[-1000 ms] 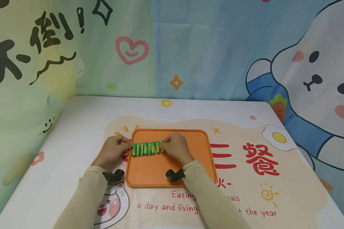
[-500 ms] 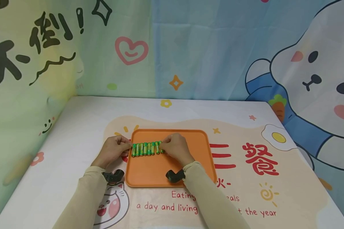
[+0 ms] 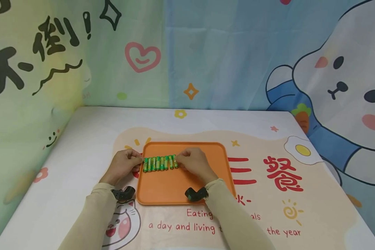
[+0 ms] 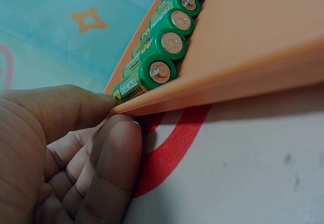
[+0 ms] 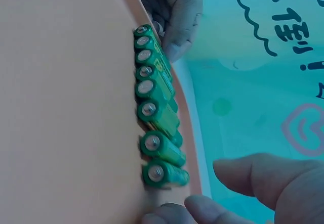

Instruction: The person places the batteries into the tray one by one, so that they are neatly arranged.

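Note:
Several green batteries (image 3: 158,163) lie side by side in a row on the orange tray (image 3: 165,191). The row starts at the tray's left rim; its two rightmost cells stand slightly apart from the others in the right wrist view. My left hand (image 3: 121,167) pinches the tray's left rim, thumb on top and a finger below. Its thumb tip (image 4: 104,102) is close beside the end battery (image 4: 157,72). At the other end of the row, my right hand (image 3: 194,164) is beside the last battery (image 5: 161,173), thumb and fingers parted with nothing between them.
A printed mat (image 3: 284,194) covers the table under the tray. Behind it hangs a patterned cloth backdrop (image 3: 225,62). Small black cameras sit on both wrists, such as the right wrist camera (image 3: 196,194).
My right hand has shifted slightly right, off the last battery, which now shows more fully. The left hand stays at the tray's rim. The head view has tilted a little.

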Available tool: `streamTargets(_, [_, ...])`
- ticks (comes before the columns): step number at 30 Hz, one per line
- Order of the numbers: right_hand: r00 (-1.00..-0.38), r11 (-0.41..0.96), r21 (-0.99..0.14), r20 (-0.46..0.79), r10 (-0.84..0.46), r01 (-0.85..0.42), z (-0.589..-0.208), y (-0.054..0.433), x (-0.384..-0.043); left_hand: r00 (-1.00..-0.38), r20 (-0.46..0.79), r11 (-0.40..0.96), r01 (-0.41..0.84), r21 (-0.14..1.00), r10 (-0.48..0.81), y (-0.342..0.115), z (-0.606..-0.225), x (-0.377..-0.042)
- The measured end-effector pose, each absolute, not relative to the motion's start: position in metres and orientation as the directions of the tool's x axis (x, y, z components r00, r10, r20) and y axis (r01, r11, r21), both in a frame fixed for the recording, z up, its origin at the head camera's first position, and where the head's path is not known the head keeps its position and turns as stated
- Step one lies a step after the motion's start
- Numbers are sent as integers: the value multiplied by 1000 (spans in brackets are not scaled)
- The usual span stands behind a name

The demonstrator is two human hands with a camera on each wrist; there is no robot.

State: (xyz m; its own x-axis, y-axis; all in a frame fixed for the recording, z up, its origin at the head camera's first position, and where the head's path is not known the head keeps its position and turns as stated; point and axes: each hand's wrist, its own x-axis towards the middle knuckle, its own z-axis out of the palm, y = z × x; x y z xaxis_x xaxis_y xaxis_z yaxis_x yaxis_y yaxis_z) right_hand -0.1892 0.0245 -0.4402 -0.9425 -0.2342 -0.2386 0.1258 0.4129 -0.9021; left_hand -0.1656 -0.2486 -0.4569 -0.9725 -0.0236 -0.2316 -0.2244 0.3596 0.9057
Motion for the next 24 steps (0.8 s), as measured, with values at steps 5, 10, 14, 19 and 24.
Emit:
streamTargets(5, [-927,468,-877,-262,-269,112,-435,38,-191,-973,-228,364,-221,905,-26,-251,-459,-169])
streamTargets(10, [-915,542,-839,-254,-313,48,-423,56,-197,-976,-218,375,-210,903,-20,-257,-461,-171])
streamTargets(14, [-938,607,-794,-179,-298,-41,-412,77,-207,-974,-223,372,-220,902,-35,-259,-463,-174])
streamTargets(19, [-974,715,-692,-80,-210,-98,-398,107,-226,-970,-231,365,-240,900,-68,-257,-466,-178])
streamTargets(24, [-993,833,-550,-55,-105,-58,-390,139,-248,-971,-237,407,-219,887,-6,-262,-460,-186])
